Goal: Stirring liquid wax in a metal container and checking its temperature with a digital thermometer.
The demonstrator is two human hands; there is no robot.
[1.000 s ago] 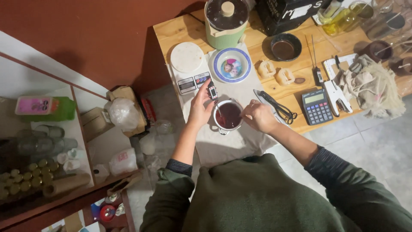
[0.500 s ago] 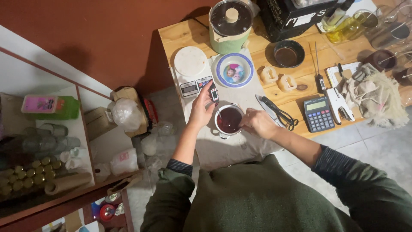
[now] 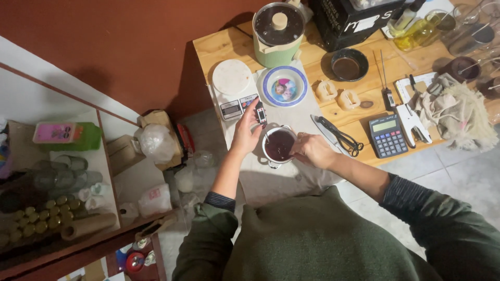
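A small white pot (image 3: 279, 145) of dark red liquid stands on a grey cloth (image 3: 281, 177) at the table's near edge. My left hand (image 3: 246, 131) holds a small black digital thermometer (image 3: 261, 112) upright just left of the pot's rim. My right hand (image 3: 311, 150) rests against the pot's right side, fingers closed at the rim; what it grips there is hidden.
On the wooden table (image 3: 219, 46): a white kitchen scale (image 3: 233, 86), a patterned plate (image 3: 284, 87), a green lidded cooker (image 3: 277, 32), black scissors (image 3: 339, 136), a calculator (image 3: 388, 136), a dark bowl (image 3: 349, 64), a crumpled cloth (image 3: 458, 112). Shelves with jars (image 3: 47, 177) stand at left.
The view has shifted slightly. Both hands stay at the pot, with the left hand's thermometer raised a little beside the rim.
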